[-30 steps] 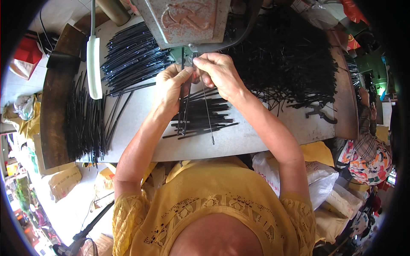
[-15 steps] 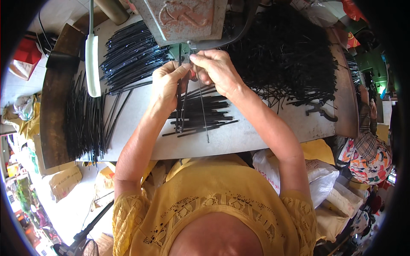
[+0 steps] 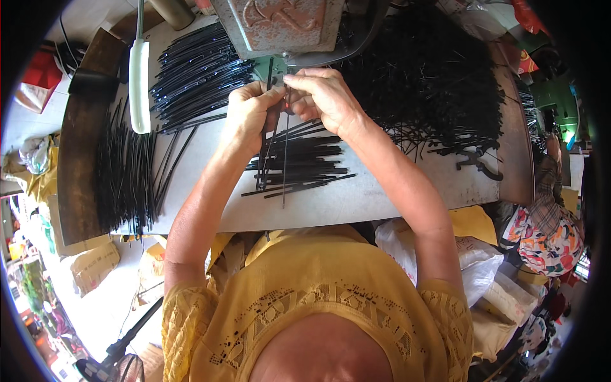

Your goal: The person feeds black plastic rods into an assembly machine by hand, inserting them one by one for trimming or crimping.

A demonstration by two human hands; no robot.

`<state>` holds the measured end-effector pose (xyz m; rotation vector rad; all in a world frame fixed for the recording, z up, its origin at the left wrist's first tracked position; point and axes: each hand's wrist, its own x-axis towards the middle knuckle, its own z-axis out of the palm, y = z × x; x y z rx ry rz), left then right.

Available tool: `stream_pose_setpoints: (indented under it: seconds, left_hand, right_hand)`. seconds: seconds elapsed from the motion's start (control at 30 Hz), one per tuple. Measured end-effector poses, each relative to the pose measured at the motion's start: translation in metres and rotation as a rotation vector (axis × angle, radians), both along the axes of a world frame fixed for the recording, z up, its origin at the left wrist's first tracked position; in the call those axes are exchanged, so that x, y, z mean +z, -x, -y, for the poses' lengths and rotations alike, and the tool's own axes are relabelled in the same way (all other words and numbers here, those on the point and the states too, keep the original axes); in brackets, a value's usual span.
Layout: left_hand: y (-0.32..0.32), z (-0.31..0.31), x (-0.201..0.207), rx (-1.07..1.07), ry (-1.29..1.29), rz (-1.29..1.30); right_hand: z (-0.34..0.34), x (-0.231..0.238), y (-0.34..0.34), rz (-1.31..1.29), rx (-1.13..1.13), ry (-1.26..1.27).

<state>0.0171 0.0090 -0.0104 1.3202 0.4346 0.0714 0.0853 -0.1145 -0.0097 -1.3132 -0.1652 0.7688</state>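
Note:
My left hand (image 3: 249, 118) is closed on a black rib (image 3: 261, 159), a slim metal strip like those of an umbrella frame, pointing toward me. Just right of it, my right hand (image 3: 330, 102) pinches a thinner rod (image 3: 284, 172) that hangs down almost straight between my wrists. Both hands meet under the front of a grey machine head (image 3: 286, 28) with a reddish raised umbrella mark. My fingers hide the spot where the rib and rod come together. Beneath my hands lies a loose bundle of black ribs (image 3: 305, 165) on the pale tabletop (image 3: 235, 213).
Stacks of black ribs lie at the far left (image 3: 197, 76) and left edge (image 3: 127, 172). A large dark heap of ribs (image 3: 426, 83) covers the right side. A white lamp (image 3: 139, 86) hangs at left. Another person (image 3: 550, 235) sits beyond the table's right end.
The thin rod has swung from a slant to nearly upright, its lower end moving left. One strip beside the rib no longer stands out. Both hands remain under the machine.

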Motion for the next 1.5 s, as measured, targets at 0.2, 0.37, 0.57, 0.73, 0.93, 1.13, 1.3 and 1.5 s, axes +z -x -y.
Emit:
stream_pose_setpoints:
  seconds: [0.2,0.37,0.57,0.73,0.93,1.13,1.3,1.5]
  left_hand:
    - [-0.001,-0.003,0.0,0.0,0.025,-0.021]
    - [-0.001,-0.008,0.001,-0.01,-0.005,-0.012]
    - [0.012,-0.021,0.014,-0.052,-0.104,-0.043]
    - [0.061,-0.093,0.046,-0.119,-0.909,-0.141]
    - [0.119,-0.14,0.038,0.033,-1.86,-0.428]
    - [0.078,-0.061,0.02,-0.164,-1.525,0.004]
    - [0.033,-0.004,-0.012,-0.338,-1.42,0.236]
    - [0.021,0.001,-0.02,-0.486,-1.409,0.14]
  right_hand:
    - [0.01,0.011,0.0,0.022,0.054,0.064]
    - [0.053,0.019,-0.015,0.198,-0.004,0.218]
    - [0.078,0.02,-0.024,0.371,-0.073,0.342]
    - [0.08,0.015,-0.02,0.546,-0.002,0.508]
    - [0.059,0.007,-0.013,1.189,0.038,0.821]
    - [0.052,0.0,-0.006,1.66,0.166,0.869]
    - [0.055,-0.018,-0.013,1.832,0.061,0.757]
    - [0.063,-0.017,-0.011,1.406,-0.347,0.249]
